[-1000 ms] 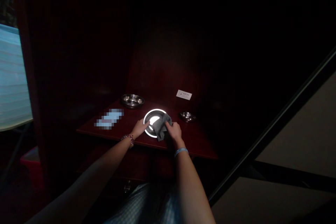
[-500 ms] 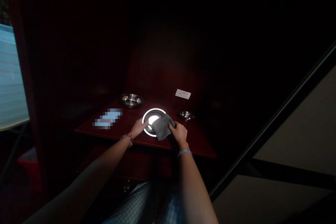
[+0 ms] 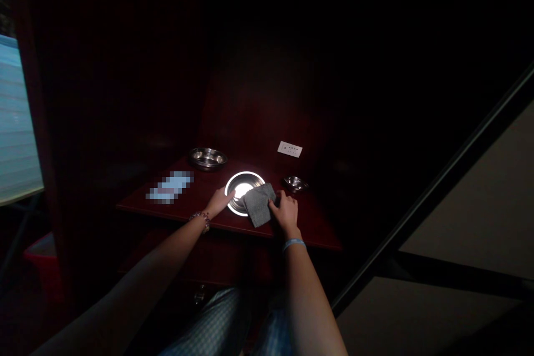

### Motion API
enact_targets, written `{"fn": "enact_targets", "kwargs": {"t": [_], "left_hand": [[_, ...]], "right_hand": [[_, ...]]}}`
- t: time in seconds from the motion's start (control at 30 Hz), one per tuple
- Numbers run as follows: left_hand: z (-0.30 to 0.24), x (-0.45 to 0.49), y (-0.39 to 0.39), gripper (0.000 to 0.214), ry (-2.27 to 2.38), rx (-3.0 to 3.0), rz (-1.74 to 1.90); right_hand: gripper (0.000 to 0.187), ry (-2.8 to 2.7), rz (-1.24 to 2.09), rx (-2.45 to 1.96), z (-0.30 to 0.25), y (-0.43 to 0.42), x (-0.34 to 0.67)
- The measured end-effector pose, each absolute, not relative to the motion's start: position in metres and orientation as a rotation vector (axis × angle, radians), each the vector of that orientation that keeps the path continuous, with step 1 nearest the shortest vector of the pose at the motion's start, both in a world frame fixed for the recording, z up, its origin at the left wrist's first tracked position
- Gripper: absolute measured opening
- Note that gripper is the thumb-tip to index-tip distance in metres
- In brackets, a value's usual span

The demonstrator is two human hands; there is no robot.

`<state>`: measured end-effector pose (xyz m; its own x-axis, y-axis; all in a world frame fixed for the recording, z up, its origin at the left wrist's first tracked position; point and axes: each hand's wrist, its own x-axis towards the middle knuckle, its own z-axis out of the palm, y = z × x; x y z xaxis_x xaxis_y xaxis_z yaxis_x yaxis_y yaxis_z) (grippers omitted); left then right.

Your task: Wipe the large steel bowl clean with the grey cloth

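A shiny steel plate [image 3: 242,184] lies on a dark red wooden table [image 3: 317,231] under a bright spot of light. My left hand [image 3: 219,201] rests at the plate's left rim, fingers closed on its edge. A grey cloth [image 3: 258,204] lies over the plate's right side and onto the table. My right hand [image 3: 286,212] is closed on the cloth's right edge. A beaded bracelet is on my left wrist and a light blue band on my right.
A steel bowl [image 3: 207,158] stands at the table's back left and a small steel bowl [image 3: 295,183] at the right. A blurred flat item [image 3: 169,187] lies at the left. A white socket plate [image 3: 289,149] is on the dark wall behind. A pale panel [image 3: 16,128] shows far left.
My right hand has drawn the grey cloth to the right, off the plate's middle, so more of the plate shows. My left hand has stayed at the plate's rim.
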<state>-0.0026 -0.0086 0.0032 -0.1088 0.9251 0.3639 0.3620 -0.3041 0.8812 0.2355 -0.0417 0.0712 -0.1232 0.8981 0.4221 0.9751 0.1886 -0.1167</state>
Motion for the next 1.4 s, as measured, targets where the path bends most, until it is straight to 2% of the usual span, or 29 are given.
{"fn": "enact_targets", "kwargs": {"t": [0.1,0.17,0.33,0.5,0.8,1.03,1.23,1.4], "left_hand": [[0.002,-0.003,-0.008,0.037,1.417,1.641,1.439],[0.002,-0.003,-0.007,0.038,1.432,1.635,1.423],[0.004,-0.003,-0.008,0.038,1.436,1.616,1.401],[0.006,-0.002,-0.01,0.042,1.456,1.625,1.442],[0.005,-0.001,-0.009,0.041,1.444,1.599,1.45],[0.005,-0.001,-0.009,0.041,1.428,1.618,1.463],[0.004,-0.002,-0.008,0.042,1.454,1.608,1.46],[0.003,-0.004,-0.008,0.049,1.313,1.575,1.495]], "right_hand": [[0.041,-2.093,-0.35,-1.691,0.071,-0.042,0.231],[0.034,-2.139,-0.386,-1.664,0.073,-0.044,0.227],[0.018,-2.361,-0.177,-1.568,0.075,-0.046,0.217],[0.024,-2.291,-0.043,-1.645,0.073,-0.045,0.211],[0.059,-2.014,0.295,-1.82,0.059,-0.036,0.203],[0.059,-1.792,0.505,-1.786,0.05,-0.024,0.201],[0.034,-1.834,0.527,-1.772,0.044,-0.017,0.194],[0.04,-1.804,0.503,-1.727,0.04,-0.016,0.19]]}}
